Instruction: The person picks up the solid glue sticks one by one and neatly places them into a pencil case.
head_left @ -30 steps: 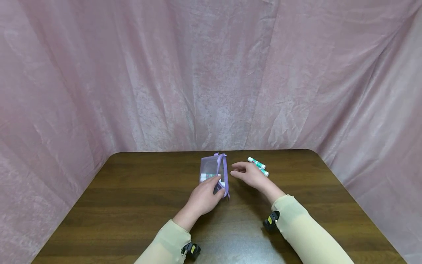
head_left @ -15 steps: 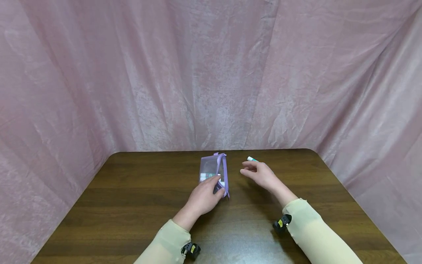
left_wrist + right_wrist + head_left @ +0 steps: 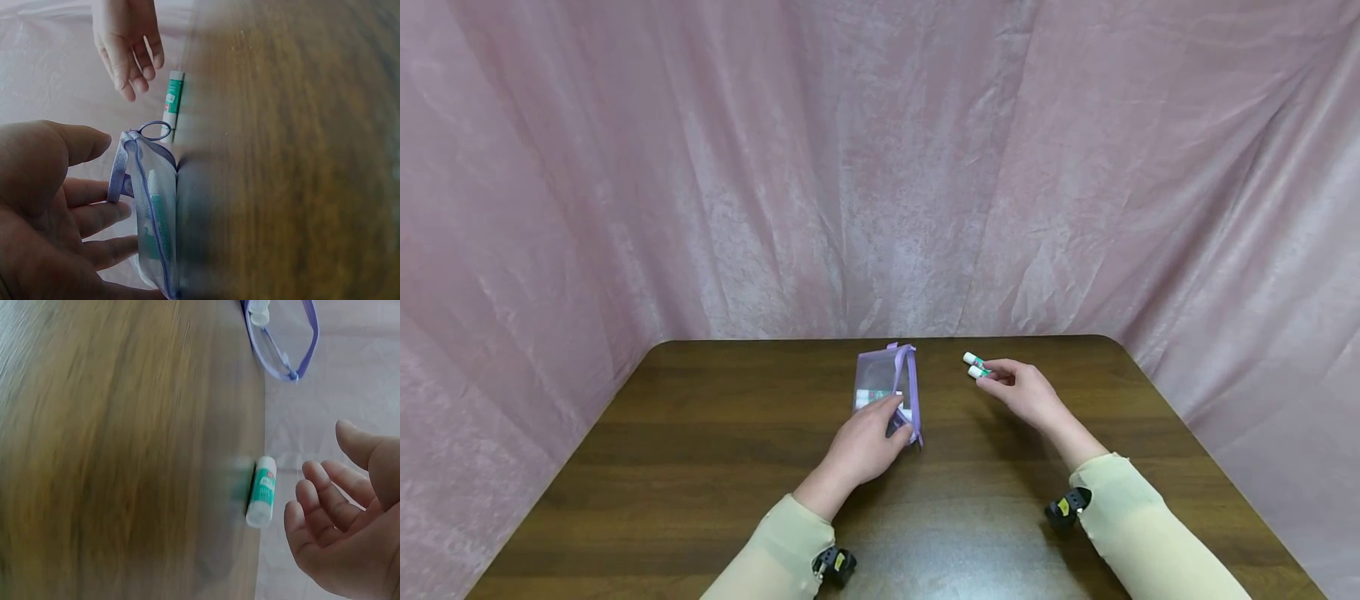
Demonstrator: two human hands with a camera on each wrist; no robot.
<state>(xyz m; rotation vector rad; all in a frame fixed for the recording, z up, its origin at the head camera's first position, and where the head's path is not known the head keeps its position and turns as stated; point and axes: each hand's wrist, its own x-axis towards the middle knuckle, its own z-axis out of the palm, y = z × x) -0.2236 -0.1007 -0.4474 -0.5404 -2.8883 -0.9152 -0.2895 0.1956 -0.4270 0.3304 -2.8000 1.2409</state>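
Note:
A small purple-edged mesh pouch (image 3: 877,371) stands unzipped on the table with glue sticks (image 3: 875,395) inside it. My left hand (image 3: 865,442) holds its near side; the index finger (image 3: 84,191) passes behind the purple rim and the thumb lies in front. Two white-and-green glue sticks (image 3: 973,360) lie on the table to the right of the pouch. Over them hovers my right hand (image 3: 1022,392), its thumb and fingers parted around the nearer stick's end. In the right wrist view the fingers curve loosely, apart from the glue stick (image 3: 262,490).
The brown wooden table (image 3: 700,450) has rounded far corners. A pink curtain (image 3: 850,167) hangs just behind its far edge. Each sleeve carries a black wrist camera (image 3: 1067,507), close above the tabletop.
My right hand has moved right, away from the pouch's opening, to the loose glue sticks, so their left ends now show beside its fingertips. The left hand and pouch have stayed in place.

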